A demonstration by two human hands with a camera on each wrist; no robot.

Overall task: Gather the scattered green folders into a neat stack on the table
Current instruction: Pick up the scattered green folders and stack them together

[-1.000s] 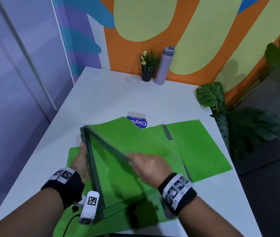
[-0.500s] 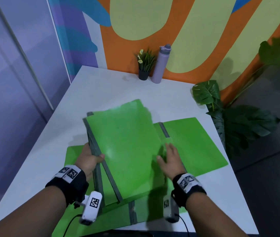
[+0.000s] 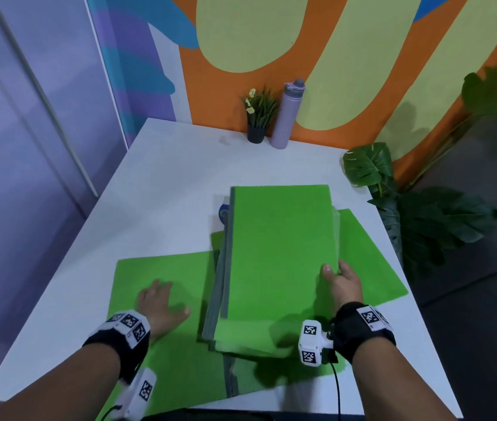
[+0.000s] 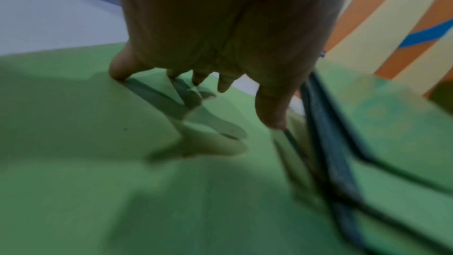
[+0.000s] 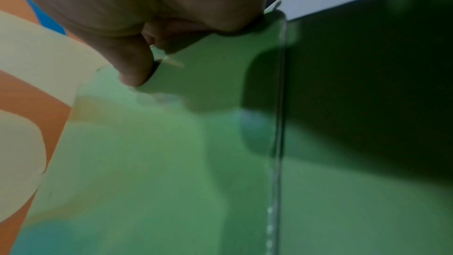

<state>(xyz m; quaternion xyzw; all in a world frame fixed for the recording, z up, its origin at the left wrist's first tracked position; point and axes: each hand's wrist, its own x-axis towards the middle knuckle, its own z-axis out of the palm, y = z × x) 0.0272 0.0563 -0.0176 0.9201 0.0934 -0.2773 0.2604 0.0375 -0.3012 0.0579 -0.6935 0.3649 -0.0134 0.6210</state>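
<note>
A stack of green folders (image 3: 280,262) with grey spines along its left edge lies near the middle of the white table (image 3: 162,189), a little toward 3 o'clock. The right hand (image 3: 342,284) grasps the stack's right edge, thumb on the top cover and fingers curled under; the right wrist view shows the thumb (image 5: 133,65) pinching that edge. The left hand (image 3: 160,302) lies released and flat at about 8 o'clock of the stack, its spread fingertips (image 4: 117,73) pressing on an open folder (image 3: 165,344) that lies flat on the table and reaches under the stack. Another loose folder (image 3: 371,268) juts out from beneath the stack toward 4 o'clock. At the stack's 10 o'clock corner a small blue and white item (image 3: 223,212) peeks out, mostly hidden; any writing on it cannot be read. At 12 o'clock, against the orange and yellow painted wall (image 3: 347,71), stand a small potted plant (image 3: 259,117) with yellow flowers and, just beside it, a lilac water bottle (image 3: 286,117). A large-leafed plant (image 3: 408,214) stands off the table at 2 o'clock. Both wrists wear black straps with square black-and-white coded markers (image 3: 130,325), whose patterns carry no legible words.
</note>
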